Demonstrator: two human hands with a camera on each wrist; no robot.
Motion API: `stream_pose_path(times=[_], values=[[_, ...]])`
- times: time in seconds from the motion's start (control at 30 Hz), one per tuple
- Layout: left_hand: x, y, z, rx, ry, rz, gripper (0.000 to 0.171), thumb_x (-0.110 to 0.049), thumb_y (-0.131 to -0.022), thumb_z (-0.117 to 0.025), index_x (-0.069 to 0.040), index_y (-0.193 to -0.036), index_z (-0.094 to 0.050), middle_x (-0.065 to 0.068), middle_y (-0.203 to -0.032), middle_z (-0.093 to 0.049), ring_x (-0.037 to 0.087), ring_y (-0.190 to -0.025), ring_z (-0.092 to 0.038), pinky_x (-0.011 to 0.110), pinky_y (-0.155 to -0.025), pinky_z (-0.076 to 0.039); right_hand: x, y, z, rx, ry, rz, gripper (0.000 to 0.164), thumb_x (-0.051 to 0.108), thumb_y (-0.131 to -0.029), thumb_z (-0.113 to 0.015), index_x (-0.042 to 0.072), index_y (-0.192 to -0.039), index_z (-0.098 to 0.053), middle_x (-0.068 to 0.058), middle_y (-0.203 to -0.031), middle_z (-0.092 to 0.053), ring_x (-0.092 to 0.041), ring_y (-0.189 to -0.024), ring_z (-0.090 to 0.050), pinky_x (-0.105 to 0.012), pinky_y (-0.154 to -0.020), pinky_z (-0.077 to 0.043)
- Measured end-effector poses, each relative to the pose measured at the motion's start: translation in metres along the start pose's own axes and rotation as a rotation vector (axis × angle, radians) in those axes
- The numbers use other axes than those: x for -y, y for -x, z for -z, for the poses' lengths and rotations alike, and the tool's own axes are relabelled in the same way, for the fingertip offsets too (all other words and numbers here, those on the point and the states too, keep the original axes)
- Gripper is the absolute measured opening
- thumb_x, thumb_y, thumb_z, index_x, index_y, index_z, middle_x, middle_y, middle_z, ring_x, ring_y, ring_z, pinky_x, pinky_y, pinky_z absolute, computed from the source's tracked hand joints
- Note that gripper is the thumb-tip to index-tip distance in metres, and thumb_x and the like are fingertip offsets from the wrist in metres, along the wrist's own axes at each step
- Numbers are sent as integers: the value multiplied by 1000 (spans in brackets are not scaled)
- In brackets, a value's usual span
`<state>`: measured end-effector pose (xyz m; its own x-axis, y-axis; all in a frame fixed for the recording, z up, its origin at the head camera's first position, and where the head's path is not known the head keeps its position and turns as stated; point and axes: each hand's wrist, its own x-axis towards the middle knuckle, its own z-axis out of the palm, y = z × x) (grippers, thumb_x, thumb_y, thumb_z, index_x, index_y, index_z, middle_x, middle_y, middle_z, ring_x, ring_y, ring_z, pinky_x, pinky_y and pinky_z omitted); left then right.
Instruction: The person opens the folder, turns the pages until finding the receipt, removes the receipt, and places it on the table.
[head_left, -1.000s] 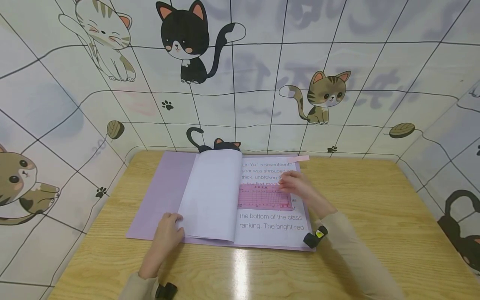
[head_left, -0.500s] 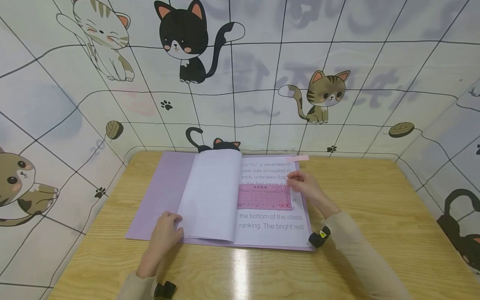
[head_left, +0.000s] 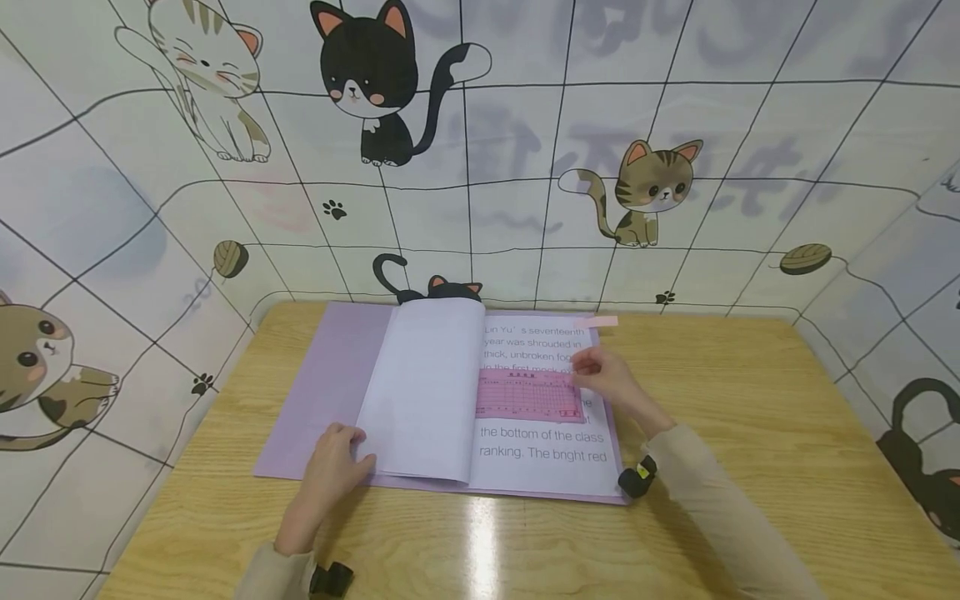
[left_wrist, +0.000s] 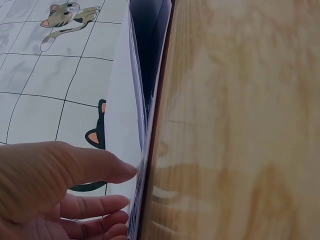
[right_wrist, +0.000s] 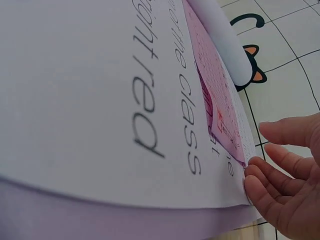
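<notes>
A book with a purple cover (head_left: 315,383) lies spread on the table, with a blank white page (head_left: 423,392) on its left half and a large-print text page (head_left: 547,471) on its right. Across the text page lies a pink printed slip (head_left: 528,396); its left end meets the edge of the blank page. My left hand (head_left: 333,467) rests on the lower left corner of the blank page, thumb and fingers extended. At the slip's upper right corner is my right hand (head_left: 611,379). In the right wrist view its fingertips (right_wrist: 253,170) meet the page edge beside the slip, thumb apart.
A pale pink tab (head_left: 602,321) sticks out at the top right of the book. The wooden table (head_left: 720,400) extends on both sides and in front. Behind it stands a wall covering (head_left: 517,200) with printed cats and grid lines.
My right hand has shifted slightly right from over the slip's upper right corner, then a little back. The left hand, book and slip stay nearly where they were.
</notes>
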<state>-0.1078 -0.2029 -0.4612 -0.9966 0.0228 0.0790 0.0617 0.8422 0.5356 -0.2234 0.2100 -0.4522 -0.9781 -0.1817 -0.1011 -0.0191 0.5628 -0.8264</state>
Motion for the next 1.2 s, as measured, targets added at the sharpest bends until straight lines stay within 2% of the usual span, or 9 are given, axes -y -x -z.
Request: stream_pose_path(times=[0.5,0.93,1.2], values=[[-2,1,2,19,-18,-14,35,-11,-69,-76,8,-94,-59,19,-94,-54,34,-87,-54,49,-77,-47,-2,-4,-5,58,71,-6,37,4,-80,-68,-3,-114,-56,-17,-108,-59,-31,-101,-54,-46,-91,-44],[3,2,-1,42,5,-3,42,-14,-69,-77,4,-102,-59,18,-98,-53,33,-88,-51,48,-77,-46,-4,-9,-13,55,167,70,38,2,-75,-72,-4,-110,-59,-15,-102,-59,-29,-96,-54,-43,-87,-46],[6,-1,0,60,36,13,47,-14,-69,-79,5,-106,-58,15,-94,-52,26,-83,-49,43,-75,-46,-7,-13,-13,54,243,108,35,2,-73,-74,-3,-105,-60,-14,-99,-58,-28,-93,-54,-43,-85,-46]])
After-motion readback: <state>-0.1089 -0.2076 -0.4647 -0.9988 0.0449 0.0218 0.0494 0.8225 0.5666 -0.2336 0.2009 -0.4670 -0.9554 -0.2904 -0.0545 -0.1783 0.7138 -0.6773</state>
